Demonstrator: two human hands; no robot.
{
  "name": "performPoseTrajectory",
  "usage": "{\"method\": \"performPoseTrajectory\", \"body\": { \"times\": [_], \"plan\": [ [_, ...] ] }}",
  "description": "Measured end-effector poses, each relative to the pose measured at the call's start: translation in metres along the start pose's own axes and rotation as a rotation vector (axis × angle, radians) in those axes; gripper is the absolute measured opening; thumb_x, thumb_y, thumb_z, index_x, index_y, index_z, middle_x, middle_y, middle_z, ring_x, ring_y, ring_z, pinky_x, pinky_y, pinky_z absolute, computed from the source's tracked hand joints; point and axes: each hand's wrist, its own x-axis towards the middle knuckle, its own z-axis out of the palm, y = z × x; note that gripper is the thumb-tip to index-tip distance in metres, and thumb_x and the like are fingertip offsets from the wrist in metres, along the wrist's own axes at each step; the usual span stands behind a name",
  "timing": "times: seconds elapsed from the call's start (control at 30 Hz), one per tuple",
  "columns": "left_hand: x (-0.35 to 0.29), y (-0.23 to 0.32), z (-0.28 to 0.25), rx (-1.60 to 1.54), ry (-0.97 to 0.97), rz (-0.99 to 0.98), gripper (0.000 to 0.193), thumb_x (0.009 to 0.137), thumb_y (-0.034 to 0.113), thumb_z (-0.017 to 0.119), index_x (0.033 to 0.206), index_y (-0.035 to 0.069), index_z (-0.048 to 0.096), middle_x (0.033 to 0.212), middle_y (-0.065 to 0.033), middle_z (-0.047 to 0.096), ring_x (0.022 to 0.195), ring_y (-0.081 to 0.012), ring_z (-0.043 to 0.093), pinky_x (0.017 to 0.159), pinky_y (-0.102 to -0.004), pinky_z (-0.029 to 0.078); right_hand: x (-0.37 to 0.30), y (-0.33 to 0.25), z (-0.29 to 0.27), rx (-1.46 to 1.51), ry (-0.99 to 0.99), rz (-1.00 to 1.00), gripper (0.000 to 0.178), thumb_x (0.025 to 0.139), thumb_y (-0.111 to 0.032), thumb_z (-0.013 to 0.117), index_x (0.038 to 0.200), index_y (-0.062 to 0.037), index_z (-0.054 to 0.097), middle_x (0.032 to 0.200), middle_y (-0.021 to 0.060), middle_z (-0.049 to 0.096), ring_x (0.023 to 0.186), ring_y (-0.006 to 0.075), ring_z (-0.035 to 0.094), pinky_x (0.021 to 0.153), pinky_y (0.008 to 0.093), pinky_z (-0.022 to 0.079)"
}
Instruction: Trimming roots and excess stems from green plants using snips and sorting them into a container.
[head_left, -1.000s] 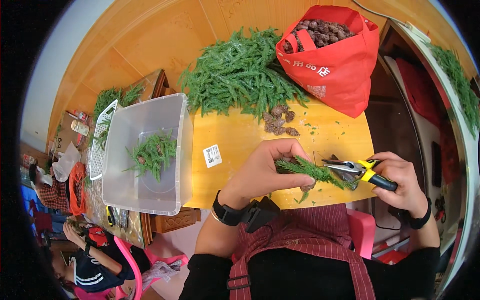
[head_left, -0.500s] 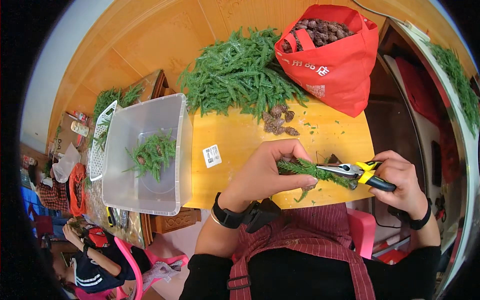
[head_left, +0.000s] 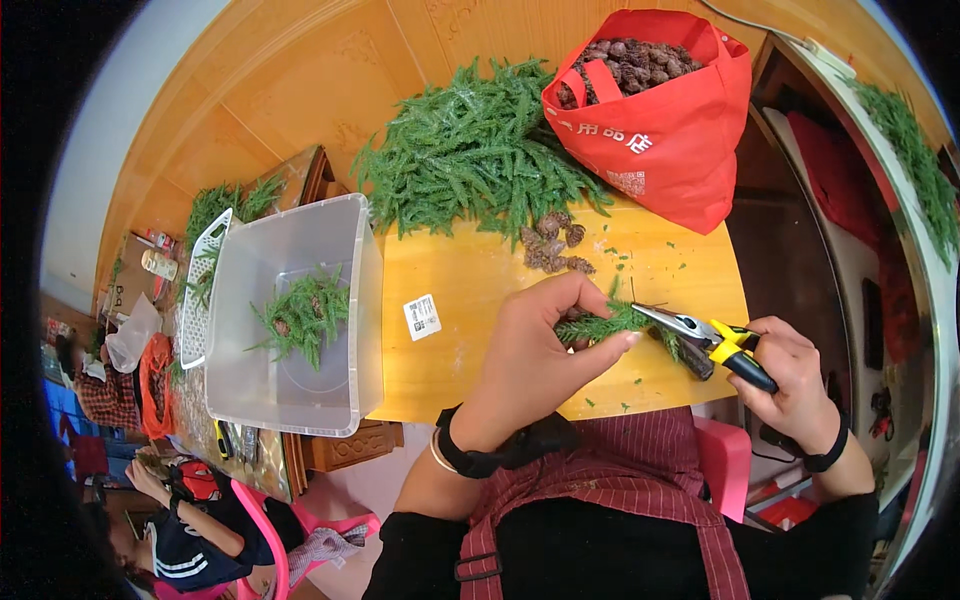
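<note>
A green artificial pine sprig [head_left: 612, 323] is pinched between the thumb and fingers of my left hand [head_left: 545, 340], above the right part of the yellow table. My right hand [head_left: 793, 370] grips long-nose pliers [head_left: 732, 355] with yellow and black handles. Their metal jaws point left, and the tips meet the sprig near a thin dark wire stem. Whether the jaws are closed on the stem is too small to tell. Under the pliers is a dark object [head_left: 694, 358] with green needles beside it, partly hidden. Several pine cones [head_left: 550, 245] lie beyond my left hand.
A clear plastic bin [head_left: 372, 330] at the left holds sprigs with cones. Behind are a heap of green sprigs [head_left: 470, 150] and a red bag [head_left: 660, 150] full of pine cones. A white label [head_left: 422, 317] lies on the yellow table [head_left: 440, 375]. Another person [head_left: 190, 530] sits lower left.
The sprig has turned in my left hand, and a green tip now points upward. The pliers have tilted, with their jaw tips higher and the handles slightly lower.
</note>
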Motion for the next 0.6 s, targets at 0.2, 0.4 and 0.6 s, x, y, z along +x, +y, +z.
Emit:
{"method": "performPoseTrajectory", "body": {
  "times": [0.2, 0.4, 0.6],
  "plan": [
    [0.003, 0.001, 0.011, 0.343, 0.202, 0.322, 0.021, 0.068, 0.003, 0.074, 0.075, 0.002, 0.054, 0.068, 0.0008, 0.055, 0.063, -0.0043, 0.052, 0.057, -0.0192, 0.041, -0.002, -0.005, 0.005, -0.007, 0.036, 0.067, 0.028, 0.064, -0.008, 0.072, 0.063, -0.001, 0.045, 0.062, 0.0146, 0.049, 0.063, 0.0345, 0.053, 0.06, 0.0384, 0.048],
    [0.002, 0.011, 0.013, 0.289, 0.19, 0.343, 0.021, 0.067, 0.002, 0.073, 0.081, 0.002, 0.057, 0.07, -0.0003, 0.056, 0.066, -0.0053, 0.052, 0.058, -0.0202, 0.042, -0.001, 0.0, 0.001, -0.005, 0.046, -0.022, 0.024, 0.063, -0.006, 0.072, 0.065, -0.0001, 0.049, 0.061, 0.0131, 0.047, 0.066, 0.0342, 0.054, 0.064, 0.0389, 0.047],
    [0.004, 0.011, 0.007, 0.007, 0.023, 0.134, 0.028, 0.07, 0.0, 0.071, 0.095, 0.002, 0.059, 0.075, 0.0005, 0.058, 0.067, -0.0039, 0.05, 0.059, -0.0184, 0.04, -0.004, 0.009, 0.004, 0.087, 0.06, -0.006, 0.021, 0.063, -0.01, 0.066, 0.066, -0.0001, 0.048, 0.058, 0.0102, 0.042, 0.059, 0.0311, 0.05, 0.07, 0.0406, 0.047]
  ]
}}
